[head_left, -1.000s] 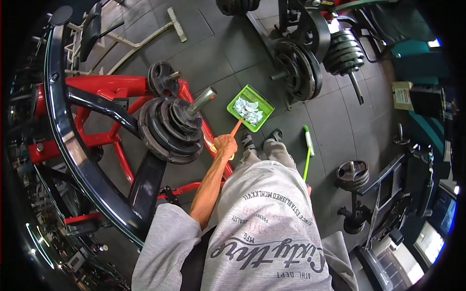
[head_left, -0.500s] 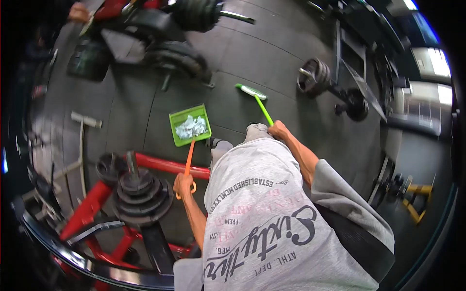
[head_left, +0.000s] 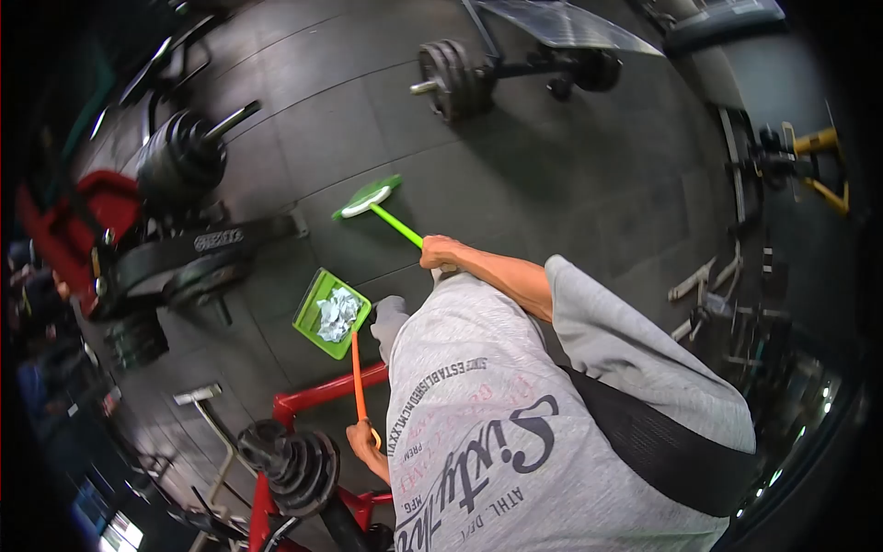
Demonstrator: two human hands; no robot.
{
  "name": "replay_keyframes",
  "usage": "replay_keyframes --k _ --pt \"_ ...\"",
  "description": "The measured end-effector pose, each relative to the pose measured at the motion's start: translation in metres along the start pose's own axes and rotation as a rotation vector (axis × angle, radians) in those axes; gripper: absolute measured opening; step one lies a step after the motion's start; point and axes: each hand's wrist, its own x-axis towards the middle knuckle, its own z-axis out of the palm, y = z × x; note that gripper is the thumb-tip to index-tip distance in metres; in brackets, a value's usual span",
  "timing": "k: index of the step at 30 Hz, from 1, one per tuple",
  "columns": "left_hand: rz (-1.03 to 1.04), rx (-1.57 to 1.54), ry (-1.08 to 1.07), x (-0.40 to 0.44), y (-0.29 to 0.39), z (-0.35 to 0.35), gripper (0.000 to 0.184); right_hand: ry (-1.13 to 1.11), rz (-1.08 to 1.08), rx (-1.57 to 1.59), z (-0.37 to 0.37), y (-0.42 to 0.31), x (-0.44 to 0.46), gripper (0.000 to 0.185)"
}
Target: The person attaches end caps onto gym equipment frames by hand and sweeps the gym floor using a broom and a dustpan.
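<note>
My left hand (head_left: 365, 440) is closed round the orange handle (head_left: 359, 386) of a green dustpan (head_left: 303, 322). Crumpled pale paper (head_left: 338, 314) lies in the pan, at the left of the view. My right hand (head_left: 440, 253) grips the green stick of a broom (head_left: 397, 225). The broom's green and white head (head_left: 368, 199) rests at the dark floor, up and to the right of the dustpan. The two tools are apart.
A red machine frame (head_left: 317, 397) with stacked plates (head_left: 299, 467) stands at the lower left. Another plate-loaded machine (head_left: 184, 161) is at the upper left. Plates on a rack (head_left: 452, 81) stand beyond the broom. Yellow equipment (head_left: 817, 141) is at the far right.
The view has turned to the right. My right hand and the broom have come into fuller view and swung left, nearer the dustpan. My left hand still holds the dustpan.
</note>
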Motion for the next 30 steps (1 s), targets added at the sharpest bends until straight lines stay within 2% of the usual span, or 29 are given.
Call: replay_keyframes --k 3,6,8,9,13,15,18,22,25,26,27,28,30 --pt "-0.038 -0.072 -0.021 -0.027 0.011 0.011 0.039 0.011 0.09 0.0 -0.018 0.034 0.004 0.038" --pt "-0.05 -0.159 -0.047 -0.04 0.025 0.016 0.04 0.041 -0.002 -0.047 -0.03 0.059 0.003 0.039" --pt "-0.034 -0.201 -0.03 -0.05 0.037 0.027 0.022 0.076 -0.089 -0.063 -0.021 0.087 -0.002 0.042" --pt "-0.025 -0.221 -0.02 -0.054 0.043 0.027 0.02 0.087 -0.081 0.008 -0.013 0.099 -0.008 0.043" --pt "0.113 -0.062 -0.048 -0.047 0.056 0.041 0.027 0.098 -0.087 0.302 -0.004 0.164 -0.049 0.049" --pt "0.123 0.126 -0.001 -0.051 0.071 0.046 0.029 0.112 -0.053 0.483 0.002 0.195 -0.073 0.05" --pt "0.119 0.232 0.025 0.004 0.055 0.084 0.03 0.221 -0.005 0.561 0.013 0.256 -0.085 0.051" --pt "0.285 0.358 0.023 0.037 0.065 0.095 0.036 0.324 0.154 0.562 0.031 0.295 -0.124 0.053" --pt "0.34 0.369 0.003 -0.002 0.097 0.119 0.036 0.429 0.293 0.661 0.058 0.339 -0.153 0.054" --pt "0.372 0.397 0.017 -0.01 0.102 0.126 0.037 0.551 0.288 0.697 0.083 0.363 -0.148 0.053" --pt "0.409 0.422 0.034 -0.016 0.107 0.134 0.038 0.58 0.268 0.73 0.092 0.38 -0.157 0.051" --pt "0.275 0.571 0.037 -0.052 0.169 0.089 0.039 0.441 0.357 0.77 0.05 0.37 -0.138 0.049" --pt "0.292 0.694 0.037 -0.057 0.211 0.079 0.041 0.47 0.434 0.821 0.042 0.373 -0.138 0.047"
